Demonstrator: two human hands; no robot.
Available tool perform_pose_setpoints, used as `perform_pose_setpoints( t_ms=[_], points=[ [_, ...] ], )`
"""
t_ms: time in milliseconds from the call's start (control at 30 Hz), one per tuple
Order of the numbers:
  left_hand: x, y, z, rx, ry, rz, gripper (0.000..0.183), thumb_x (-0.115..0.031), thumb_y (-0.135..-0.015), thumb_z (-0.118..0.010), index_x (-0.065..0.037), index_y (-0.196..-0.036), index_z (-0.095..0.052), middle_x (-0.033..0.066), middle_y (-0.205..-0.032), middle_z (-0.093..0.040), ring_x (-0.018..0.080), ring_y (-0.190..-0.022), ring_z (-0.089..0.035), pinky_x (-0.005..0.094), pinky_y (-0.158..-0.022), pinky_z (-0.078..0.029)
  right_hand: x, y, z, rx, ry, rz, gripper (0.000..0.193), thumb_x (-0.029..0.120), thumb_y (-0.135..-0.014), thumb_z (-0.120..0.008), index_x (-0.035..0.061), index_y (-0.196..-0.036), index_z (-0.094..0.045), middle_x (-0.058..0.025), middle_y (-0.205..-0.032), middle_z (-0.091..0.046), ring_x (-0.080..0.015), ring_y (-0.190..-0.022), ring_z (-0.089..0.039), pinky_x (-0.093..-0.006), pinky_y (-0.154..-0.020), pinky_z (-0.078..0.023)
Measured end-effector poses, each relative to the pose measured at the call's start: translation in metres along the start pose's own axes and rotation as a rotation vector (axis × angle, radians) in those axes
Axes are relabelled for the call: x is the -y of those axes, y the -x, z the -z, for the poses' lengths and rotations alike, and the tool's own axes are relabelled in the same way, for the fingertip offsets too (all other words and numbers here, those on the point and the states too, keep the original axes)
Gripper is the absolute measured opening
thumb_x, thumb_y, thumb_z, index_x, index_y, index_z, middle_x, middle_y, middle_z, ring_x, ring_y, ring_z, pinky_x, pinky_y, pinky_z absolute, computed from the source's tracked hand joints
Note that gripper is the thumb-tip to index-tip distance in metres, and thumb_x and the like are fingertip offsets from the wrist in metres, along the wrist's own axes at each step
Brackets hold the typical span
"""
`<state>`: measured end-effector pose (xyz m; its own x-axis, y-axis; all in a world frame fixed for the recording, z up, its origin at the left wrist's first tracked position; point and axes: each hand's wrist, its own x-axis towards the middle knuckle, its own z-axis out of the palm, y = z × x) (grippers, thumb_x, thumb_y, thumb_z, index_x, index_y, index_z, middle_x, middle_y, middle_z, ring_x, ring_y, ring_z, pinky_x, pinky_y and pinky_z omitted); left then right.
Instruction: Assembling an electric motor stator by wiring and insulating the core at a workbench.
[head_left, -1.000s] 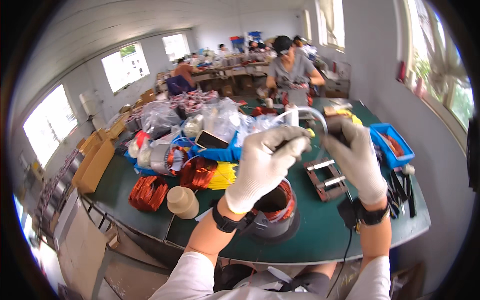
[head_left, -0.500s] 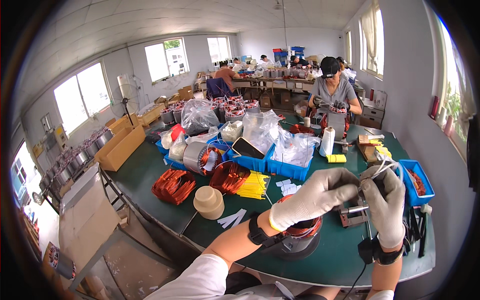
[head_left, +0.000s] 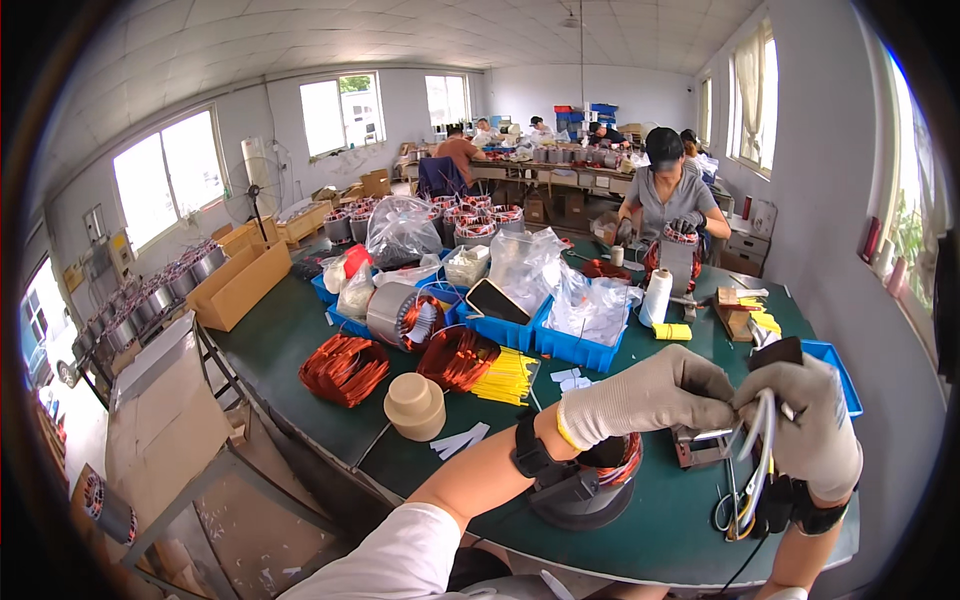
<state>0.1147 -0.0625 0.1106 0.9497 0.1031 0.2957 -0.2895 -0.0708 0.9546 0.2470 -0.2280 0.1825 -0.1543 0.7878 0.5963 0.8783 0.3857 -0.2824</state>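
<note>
In my right hand (head_left: 818, 425), in a pale work glove, fingers are closed on white tubing (head_left: 765, 440), whose bent lengths hang below them. My left hand (head_left: 665, 395), gloved too, reaches across with its thumb and fingertips pinched together beside the right fingertips; what is in the pinch is too small to tell. A dark flat object (head_left: 776, 354) shows just above the right fingers; I cannot tell whether it is held. Below my left wrist is a motor stator (head_left: 625, 465) with red windings, partly covered by my forearm. Between the hands and the table lies a metal fixture (head_left: 700, 448).
Scissors (head_left: 728, 512) lie below my right hand. Bundles of copper coils (head_left: 343, 371), yellow strips (head_left: 507, 376), a beige stepped cylinder (head_left: 415, 405) and blue bins (head_left: 580, 345) occupy the green table (head_left: 480, 490). Across it, a co-worker (head_left: 672, 190) handles another stator.
My right hand has moved right and slightly down, and my left has followed to the right. The tubing, looped above the fingers before, now hangs below them. Scissors have come into view.
</note>
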Motion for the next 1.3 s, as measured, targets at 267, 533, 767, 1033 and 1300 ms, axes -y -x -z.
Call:
perform_pose_setpoints(
  t_ms=[267,533,767,1033,1300],
  points=[
    [-0.007,0.001,0.003,-0.182,0.032,-0.176,0.026,-0.026,-0.088,-0.073,-0.003,-0.098,-0.072,0.0021,-0.084,-0.069,0.0064,-0.072,-0.063,0.0196,-0.056,-0.042,-0.024,0.011,-0.003,-0.49,-0.566,-0.196,0.029,0.028,-0.089,-0.068,0.0006,-0.09,-0.058,-0.0031,-0.08,-0.06,-0.0069,-0.068,-0.056,-0.0207,-0.062,-0.045],
    [-0.027,0.0,-0.007,-0.257,0.044,-0.273,0.023,-0.019,-0.086,-0.076,-0.002,-0.102,-0.071,0.0016,-0.083,-0.07,0.0055,-0.071,-0.06,0.0192,-0.061,-0.046,-0.024,0.008,-0.027,-0.522,-0.77,-0.335,0.025,0.012,-0.087,-0.069,-0.0024,-0.107,-0.064,-0.0053,-0.088,-0.068,-0.0105,-0.075,-0.063,-0.024,-0.068,-0.051],
    [-0.026,-0.003,-0.005,-0.358,-0.017,-0.252,0.029,-0.023,-0.087,-0.075,-0.001,-0.105,-0.069,0.0041,-0.081,-0.068,0.0072,-0.069,-0.058,0.0211,-0.062,-0.044,-0.018,-0.023,-0.04,-0.716,-0.67,-0.025,0.018,0.002,-0.094,-0.061,-0.0019,-0.112,-0.062,-0.0062,-0.094,-0.066,-0.0099,-0.081,-0.063,-0.0241,-0.072,-0.053],
    [-0.023,-0.004,-0.008,-0.387,-0.04,-0.268,0.027,-0.018,-0.088,-0.073,0.001,-0.106,-0.068,0.0066,-0.082,-0.069,0.0099,-0.072,-0.063,0.022,-0.061,-0.046,-0.017,-0.029,-0.038,-0.712,-0.479,0.063,0.014,-0.002,-0.096,-0.055,-0.0012,-0.109,-0.059,-0.0072,-0.095,-0.064,-0.009,-0.082,-0.063,-0.0235,-0.069,-0.055],
    [-0.025,-0.002,-0.007,-0.395,-0.007,-0.257,0.029,-0.02,-0.086,-0.074,0.001,-0.106,-0.069,0.0068,-0.08,-0.069,0.0098,-0.071,-0.062,0.022,-0.059,-0.045,-0.012,-0.033,-0.038,-0.698,-0.586,0.039,0.014,-0.002,-0.096,-0.054,-0.0001,-0.109,-0.06,-0.007,-0.095,-0.065,-0.0089,-0.079,-0.062,-0.0244,-0.069,-0.054]
  ],
)
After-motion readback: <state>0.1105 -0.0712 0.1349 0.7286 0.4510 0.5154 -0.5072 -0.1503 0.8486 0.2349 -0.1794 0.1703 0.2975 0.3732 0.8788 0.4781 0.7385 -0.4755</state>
